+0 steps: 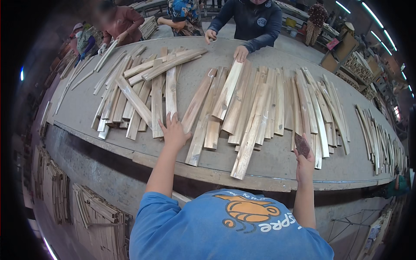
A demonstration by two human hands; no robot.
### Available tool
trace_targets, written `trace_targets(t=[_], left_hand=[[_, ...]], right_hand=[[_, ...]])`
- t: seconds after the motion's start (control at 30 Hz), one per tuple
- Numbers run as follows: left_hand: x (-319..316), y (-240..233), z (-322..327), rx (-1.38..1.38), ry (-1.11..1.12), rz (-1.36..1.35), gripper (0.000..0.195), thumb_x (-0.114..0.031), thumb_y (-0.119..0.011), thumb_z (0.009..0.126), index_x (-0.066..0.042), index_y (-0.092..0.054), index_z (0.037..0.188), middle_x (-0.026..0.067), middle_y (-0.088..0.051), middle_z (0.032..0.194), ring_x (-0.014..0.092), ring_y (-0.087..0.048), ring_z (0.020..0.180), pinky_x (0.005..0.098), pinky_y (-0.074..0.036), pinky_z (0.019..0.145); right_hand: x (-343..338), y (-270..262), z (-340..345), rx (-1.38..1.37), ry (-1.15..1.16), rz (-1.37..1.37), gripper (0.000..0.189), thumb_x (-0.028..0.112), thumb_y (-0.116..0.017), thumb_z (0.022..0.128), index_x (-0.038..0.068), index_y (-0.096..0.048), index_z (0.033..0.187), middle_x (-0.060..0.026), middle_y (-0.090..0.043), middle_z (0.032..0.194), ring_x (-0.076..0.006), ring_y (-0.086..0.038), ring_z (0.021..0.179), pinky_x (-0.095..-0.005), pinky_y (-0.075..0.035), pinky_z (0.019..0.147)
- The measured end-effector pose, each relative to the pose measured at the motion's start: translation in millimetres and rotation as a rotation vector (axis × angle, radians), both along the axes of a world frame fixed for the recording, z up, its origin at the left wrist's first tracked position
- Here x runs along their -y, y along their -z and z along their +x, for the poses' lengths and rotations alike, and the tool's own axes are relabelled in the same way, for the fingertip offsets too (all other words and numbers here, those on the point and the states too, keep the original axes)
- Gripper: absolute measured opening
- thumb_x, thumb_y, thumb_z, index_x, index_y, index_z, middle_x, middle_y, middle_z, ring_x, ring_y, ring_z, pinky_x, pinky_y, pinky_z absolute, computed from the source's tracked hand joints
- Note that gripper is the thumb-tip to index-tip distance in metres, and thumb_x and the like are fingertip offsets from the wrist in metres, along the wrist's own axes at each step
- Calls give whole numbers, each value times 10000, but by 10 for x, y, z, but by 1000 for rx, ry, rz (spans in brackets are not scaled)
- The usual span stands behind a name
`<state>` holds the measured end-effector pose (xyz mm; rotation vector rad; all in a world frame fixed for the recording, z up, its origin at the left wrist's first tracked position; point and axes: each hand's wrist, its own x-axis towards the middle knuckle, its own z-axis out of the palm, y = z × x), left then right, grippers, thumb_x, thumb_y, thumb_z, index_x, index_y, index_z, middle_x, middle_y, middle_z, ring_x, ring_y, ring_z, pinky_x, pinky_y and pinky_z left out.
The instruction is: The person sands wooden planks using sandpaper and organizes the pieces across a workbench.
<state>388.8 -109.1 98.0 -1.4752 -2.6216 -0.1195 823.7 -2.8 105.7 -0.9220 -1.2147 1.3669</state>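
My left hand [175, 133] is spread out, its fingertips at the near end of a pale wooden slat [171, 91]. Just left of those fingers lies another slat [157, 107], and a reddish slat [199, 100] reaches down to the thumb. In my right hand [305, 165] is a flat, dark reddish-brown piece [302, 145], pinched between thumb and fingers; its material is unclear. Between my hands, a row of slats lies on the table, one long slat [250, 133] jutting out towards me. Chalk-like white marks show on some slats.
The long worktable [146, 148] has a wooden front edge. Left is a crossed pile of slats [136, 87]; more slats [380, 143] lie far right. Opposite, a co-worker's hand [241, 53] touches a slat [229, 91]. Other people stand along the far side. Stacked boards [97, 217] stand below left.
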Motion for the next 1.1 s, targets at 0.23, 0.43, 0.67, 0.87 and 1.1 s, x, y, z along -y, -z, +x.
trace_targets(t=[0.23, 0.43, 0.67, 0.87, 1.1], left_hand=[[407, 36, -283, 2120, -57, 485, 482, -244, -594, 873, 63, -552, 1241, 199, -540, 1321, 385, -587, 1129, 513, -466, 985], [732, -346, 248, 2290, 6, 689, 583, -12, -460, 896, -16, -291, 1454, 201, -557, 1241, 212, -583, 841, 323, -547, 708], [764, -720, -361, 1292, -20, 612, 554, -69, -557, 881, -19, -397, 1409, 216, -562, 1226, 268, -605, 952, 375, -524, 769], [307, -560, 16, -44, 37, 221, 667, -324, -666, 854, -49, -432, 1415, 189, -391, 1459, 378, -315, 1373, 523, -270, 1111], [366, 229, 717, 18, -15, -229, 740, -467, -738, 760, 30, -544, 1272, 157, -289, 1536, 371, -191, 1438, 580, -161, 1152]], right_hand=[[-26, 21, 3, 6, 4, -14, 739, -150, -344, 719, -22, -389, 1445, -80, -396, 1516, -204, -400, 1384, -354, -349, 1118], [-96, 33, -75, -2, -39, -9, 732, -155, -342, 727, 1, -405, 1439, -58, -382, 1528, -188, -398, 1384, -355, -364, 1110], [-129, 44, -84, 36, -50, -24, 729, -157, -343, 726, 5, -414, 1433, -56, -387, 1525, -186, -397, 1384, -350, -376, 1103], [-45, 89, 57, 23, -24, 4, 736, -157, -338, 725, 5, -405, 1440, -68, -388, 1522, -190, -397, 1385, -357, -375, 1104], [-8, 141, 267, -39, 111, -84, 744, -148, -339, 716, -3, -408, 1442, -61, -408, 1511, -197, -410, 1377, -349, -333, 1123]])
